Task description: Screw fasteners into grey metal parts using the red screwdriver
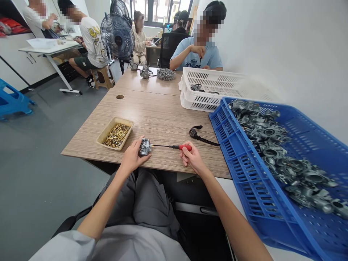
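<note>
the left hand (133, 156) is closed around a small metal part (145, 146) at the near edge of the tabletop (154, 112). the right hand (191, 156) grips a red-handled screwdriver (174, 146), its tip touching the part. a tray (104, 135) of brass pieces is just left. a black watch (199, 135) lies beyond the right hand, beside a blue crate (233, 159) full of metal parts.

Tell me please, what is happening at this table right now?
A person sits at a wooden table. The left hand holds a small metal carburetor part at the table's edge, and the right hand holds a red-handled screwdriver with its tip at that part. A tray of brass screws lies beside the left hand, and a blue crate of similar metal parts stands to the right. A co-worker sits across.
</note>
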